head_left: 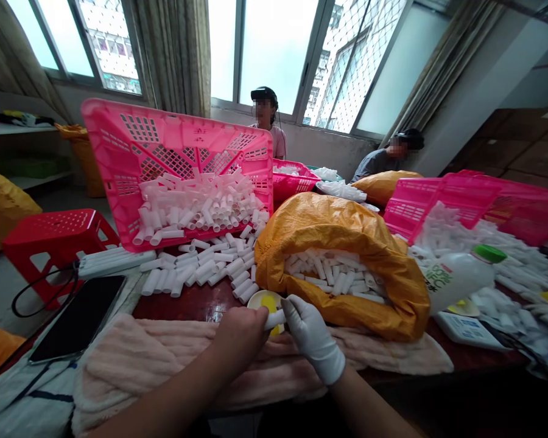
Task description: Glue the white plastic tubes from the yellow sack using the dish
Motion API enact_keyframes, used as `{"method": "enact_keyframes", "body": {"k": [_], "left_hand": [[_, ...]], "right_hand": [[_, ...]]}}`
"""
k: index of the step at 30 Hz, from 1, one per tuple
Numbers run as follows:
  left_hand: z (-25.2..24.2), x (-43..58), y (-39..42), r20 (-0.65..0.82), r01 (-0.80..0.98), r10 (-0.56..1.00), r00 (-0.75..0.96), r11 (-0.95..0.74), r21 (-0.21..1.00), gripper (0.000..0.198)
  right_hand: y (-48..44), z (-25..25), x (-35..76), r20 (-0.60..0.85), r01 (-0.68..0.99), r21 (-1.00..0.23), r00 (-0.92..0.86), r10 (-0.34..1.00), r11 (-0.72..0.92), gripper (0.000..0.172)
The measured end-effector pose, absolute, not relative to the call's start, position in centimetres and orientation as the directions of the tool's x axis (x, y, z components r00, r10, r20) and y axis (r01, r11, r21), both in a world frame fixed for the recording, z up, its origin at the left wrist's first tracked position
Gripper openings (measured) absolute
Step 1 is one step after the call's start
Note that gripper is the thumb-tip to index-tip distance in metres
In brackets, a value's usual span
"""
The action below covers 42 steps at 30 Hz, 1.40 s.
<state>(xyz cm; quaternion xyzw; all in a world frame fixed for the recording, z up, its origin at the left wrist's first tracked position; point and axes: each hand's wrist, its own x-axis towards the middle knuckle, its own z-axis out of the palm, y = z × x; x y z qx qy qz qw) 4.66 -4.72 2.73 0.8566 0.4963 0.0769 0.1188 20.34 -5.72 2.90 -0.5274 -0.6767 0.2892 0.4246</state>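
Note:
A short white plastic tube (275, 319) is gripped at its left end by my bare left hand (242, 334), whose fingers are closed round it. My right hand (311, 337), in a white glove, has its fingers bent together at the tube's other end. Something small and greyish shows by its fingertips, too hidden to name. Just behind the hands lies a pale round dish (259, 300) with yellow in it, partly covered by them. An orange woven sack (329, 219) full of similar white tubes opens toward me, beyond my right hand. Loose tubes (205, 267) are spread out left of the sack.
A pink basket (105, 164) tipped on its side spills tubes onto the table. A pink towel (164, 359) lies along the front edge, with a phone (78, 316) to its left. At right are a white bottle (459, 280) and a white device (472, 330). Two people sit opposite.

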Motion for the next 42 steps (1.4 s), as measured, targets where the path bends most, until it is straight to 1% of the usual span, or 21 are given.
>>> {"method": "enact_keyframes", "body": {"k": [2, 5, 8, 10, 13, 14, 15, 19, 21, 23, 26, 27, 28, 31, 33, 35, 37, 39, 40, 41, 42], "left_hand": [[2.8, 4.8, -4.9, -0.028, 0.811, 0.852, 0.524, -0.488, 0.324, 0.027], [3.3, 4.5, -5.3, -0.100, 0.689, 0.771, 0.629, -0.494, 0.531, 0.031], [3.7, 4.5, -5.7, -0.178, 0.568, 0.662, 0.728, -0.437, 0.698, 0.031], [3.7, 5.1, -6.0, -0.174, 0.606, 0.696, 0.696, -0.441, 0.662, 0.027], [3.5, 6.0, -6.3, -0.108, 0.791, 0.852, 0.512, -0.419, 0.446, 0.024], [3.5, 6.1, -6.4, -0.104, 0.814, 0.869, 0.483, -0.402, 0.419, 0.023], [3.6, 6.0, -6.4, -0.127, 0.801, 0.859, 0.496, -0.396, 0.450, 0.023], [4.3, 5.2, -6.6, -0.276, 0.547, 0.620, 0.735, -0.301, 0.781, 0.029], [4.6, 5.2, -6.8, -0.281, 0.488, 0.553, 0.785, -0.270, 0.830, 0.029], [4.4, 5.7, -6.9, -0.264, 0.578, 0.642, 0.720, -0.344, 0.741, 0.027], [4.1, 6.6, -7.0, -0.198, 0.796, 0.831, 0.520, -0.387, 0.465, 0.026], [4.1, 6.7, -7.1, -0.196, 0.811, 0.842, 0.502, -0.381, 0.444, 0.025], [4.2, 6.6, -7.2, -0.221, 0.784, 0.819, 0.530, -0.374, 0.496, 0.026], [4.8, 6.0, -7.5, -0.268, 0.528, 0.621, 0.737, -0.282, 0.801, 0.030], [5.0, 5.6, -7.8, -0.239, 0.398, 0.524, 0.818, -0.215, 0.892, 0.033], [4.7, 5.7, -7.8, -0.236, 0.447, 0.568, 0.789, -0.266, 0.854, 0.032], [4.2, 6.0, -7.7, -0.250, 0.644, 0.718, 0.649, -0.345, 0.683, 0.028], [3.8, 6.3, -7.5, -0.210, 0.806, 0.850, 0.484, -0.339, 0.485, 0.025], [3.6, 6.4, -7.4, -0.214, 0.825, 0.864, 0.456, -0.320, 0.466, 0.025], [3.6, 6.4, -7.4, -0.247, 0.798, 0.842, 0.479, -0.300, 0.522, 0.024], [3.7, 6.3, -7.4, -0.293, 0.731, 0.787, 0.544, -0.272, 0.626, 0.025]], "right_hand": [[-5.9, 2.1, 19.9, 0.228, 0.413, -0.883, -0.035, 0.973, 0.222, 0.034], [-7.1, 1.9, 19.9, 0.270, 0.307, -0.910, -0.072, 0.960, 0.279, 0.031], [-8.2, 2.2, 20.4, 0.294, 0.292, -0.902, -0.123, 0.948, 0.318, 0.029], [-8.1, 2.1, 20.5, 0.283, 0.302, -0.907, -0.080, 0.956, 0.294, 0.030], [-7.5, 1.5, 20.4, 0.212, 0.257, -0.949, 0.082, 0.974, 0.185, 0.035], [-7.4, 1.3, 20.3, 0.191, 0.238, -0.958, 0.111, 0.975, 0.161, 0.036], [-7.5, 1.1, 20.2, 0.185, 0.229, -0.961, 0.119, 0.975, 0.155, 0.037], [-9.2, 1.1, 20.4, 0.288, 0.275, -0.924, 0.041, 0.957, 0.266, 0.035], [-9.7, 1.2, 20.6, 0.328, 0.306, -0.901, 0.014, 0.944, 0.309, 0.034], [-9.5, 1.1, 20.7, 0.294, 0.288, -0.919, 0.044, 0.955, 0.270, 0.034], [-8.7, 0.6, 20.7, 0.187, 0.187, -0.970, 0.154, 0.970, 0.157, 0.037], [-8.7, 0.4, 20.6, 0.177, 0.168, -0.974, 0.167, 0.970, 0.149, 0.037], [-8.8, 0.4, 20.6, 0.187, 0.170, -0.972, 0.156, 0.970, 0.161, 0.036], [-10.0, 0.6, 20.7, 0.312, 0.266, -0.921, 0.065, 0.948, 0.285, 0.033], [-10.6, 0.9, 20.8, 0.377, 0.327, -0.877, 0.011, 0.926, 0.353, 0.032], [-10.4, 0.9, 20.9, 0.330, 0.318, -0.895, -0.003, 0.944, 0.314, 0.033], [-9.6, 0.6, 20.7, 0.206, 0.245, -0.951, 0.047, 0.977, 0.189, 0.035], [-8.8, 0.2, 20.4, 0.113, 0.165, -0.982, 0.130, 0.985, 0.091, 0.037], [-8.5, 0.1, 20.2, 0.099, 0.145, -0.986, 0.152, 0.983, 0.077, 0.038], [-8.4, 0.1, 20.0, 0.108, 0.146, -0.986, 0.152, 0.982, 0.085, 0.038], [-8.4, 0.3, 19.8, 0.136, 0.164, -0.980, 0.133, 0.982, 0.113, 0.037]]}}
